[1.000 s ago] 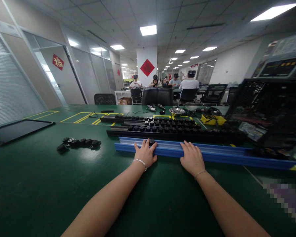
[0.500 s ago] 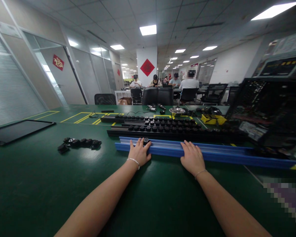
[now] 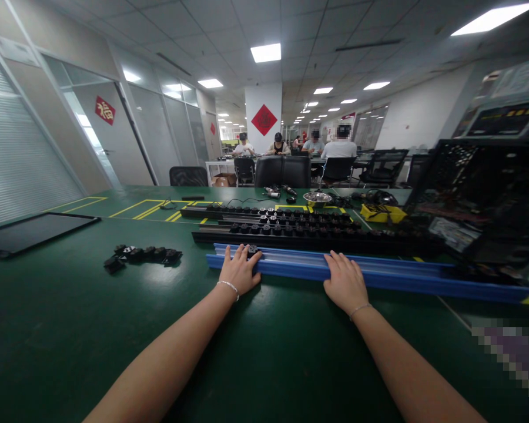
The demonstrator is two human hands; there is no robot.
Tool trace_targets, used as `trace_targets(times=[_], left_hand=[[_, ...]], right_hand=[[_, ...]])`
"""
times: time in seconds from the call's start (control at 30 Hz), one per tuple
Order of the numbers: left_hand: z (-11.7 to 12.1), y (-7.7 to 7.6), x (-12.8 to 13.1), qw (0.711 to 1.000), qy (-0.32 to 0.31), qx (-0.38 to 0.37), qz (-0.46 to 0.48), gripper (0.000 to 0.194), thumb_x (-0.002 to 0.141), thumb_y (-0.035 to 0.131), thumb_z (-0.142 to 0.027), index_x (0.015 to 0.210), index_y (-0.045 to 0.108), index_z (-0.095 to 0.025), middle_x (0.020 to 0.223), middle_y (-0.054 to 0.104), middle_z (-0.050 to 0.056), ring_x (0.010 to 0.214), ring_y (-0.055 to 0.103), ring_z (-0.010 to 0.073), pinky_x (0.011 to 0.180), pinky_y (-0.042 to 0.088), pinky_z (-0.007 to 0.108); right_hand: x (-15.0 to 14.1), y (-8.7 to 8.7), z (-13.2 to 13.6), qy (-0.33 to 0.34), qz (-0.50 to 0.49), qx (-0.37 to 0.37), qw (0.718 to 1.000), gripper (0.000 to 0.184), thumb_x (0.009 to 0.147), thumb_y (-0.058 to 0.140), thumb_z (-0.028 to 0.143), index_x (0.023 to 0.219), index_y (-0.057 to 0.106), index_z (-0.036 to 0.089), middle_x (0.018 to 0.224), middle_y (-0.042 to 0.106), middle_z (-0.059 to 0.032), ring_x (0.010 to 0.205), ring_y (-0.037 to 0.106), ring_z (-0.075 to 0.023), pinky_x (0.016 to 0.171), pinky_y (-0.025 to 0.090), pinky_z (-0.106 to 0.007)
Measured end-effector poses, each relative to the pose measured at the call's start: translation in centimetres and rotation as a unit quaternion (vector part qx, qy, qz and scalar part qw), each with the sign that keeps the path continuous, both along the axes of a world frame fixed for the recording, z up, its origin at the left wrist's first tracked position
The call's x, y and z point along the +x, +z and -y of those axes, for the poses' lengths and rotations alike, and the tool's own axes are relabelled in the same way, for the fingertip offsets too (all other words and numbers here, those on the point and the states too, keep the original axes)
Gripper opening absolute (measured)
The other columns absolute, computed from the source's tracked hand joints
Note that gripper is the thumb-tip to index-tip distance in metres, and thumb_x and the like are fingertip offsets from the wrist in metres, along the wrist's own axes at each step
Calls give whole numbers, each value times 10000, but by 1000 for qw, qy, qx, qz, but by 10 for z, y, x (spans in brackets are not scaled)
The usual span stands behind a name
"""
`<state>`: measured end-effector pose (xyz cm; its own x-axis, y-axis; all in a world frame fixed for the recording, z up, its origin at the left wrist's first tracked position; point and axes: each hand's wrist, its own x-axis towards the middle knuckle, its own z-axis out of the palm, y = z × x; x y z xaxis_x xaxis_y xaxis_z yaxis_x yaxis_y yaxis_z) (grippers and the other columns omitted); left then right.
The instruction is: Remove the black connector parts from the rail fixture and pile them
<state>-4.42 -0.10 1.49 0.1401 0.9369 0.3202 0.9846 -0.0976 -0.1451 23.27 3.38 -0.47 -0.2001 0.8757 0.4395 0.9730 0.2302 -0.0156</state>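
Green table [image 3: 291, 364], blue rail [image 3: 291, 264], flat panel [image 3: 39, 232] — screen, perhaps

Rectangular ceiling panels [image 3: 265, 53] glow white overhead, while the room below is dim. A soft, pale patch of glare lies on the dark green tabletop [image 3: 92, 329], and its near part falls into deep shade. Daylight shows pale through the blinds [image 3: 17, 141] at far left. The wide lens stretches and tilts the outer edges. Detail is soft, the dark right side is murky, and coarse square blocks hide the lower right corner.
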Motion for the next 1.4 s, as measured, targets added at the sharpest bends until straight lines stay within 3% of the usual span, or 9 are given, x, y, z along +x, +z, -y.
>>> trace_targets(times=[0.43, 1.17, 1.4], left_hand=[[6, 7, -14, 999, 46, -20, 4, 584, 798, 468, -493, 1357, 390, -341, 1443, 402, 69, 1373, 241, 292, 1096, 78, 563], [4, -2, -58, 998, 65, 10, -5, 552, 798, 456, -494, 1325, 436, -329, 1417, 432, 96, 1349, 285, 307, 1067, 128, 590], [5, -3, -86, 997, 72, 16, -3, 555, 794, 451, -494, 1322, 444, -324, 1401, 453, 89, 1341, 302, 307, 1066, 135, 596]], right_hand=[[1, -3, -2, 5, -3, 12, 1000, 589, 717, 431, 149, 1304, 481, 132, 1395, 451, -104, 1284, 368, -246, 1073, 243, -429], [2, -3, -2, 3, 8, 10, 1000, 582, 734, 425, 163, 1312, 471, 120, 1399, 444, -100, 1288, 368, -251, 1077, 236, -423], [1, -1, -1, 2, 6, 7, 1000, 577, 735, 422, 154, 1308, 478, 123, 1399, 445, -96, 1294, 364, -245, 1085, 235, -418]])
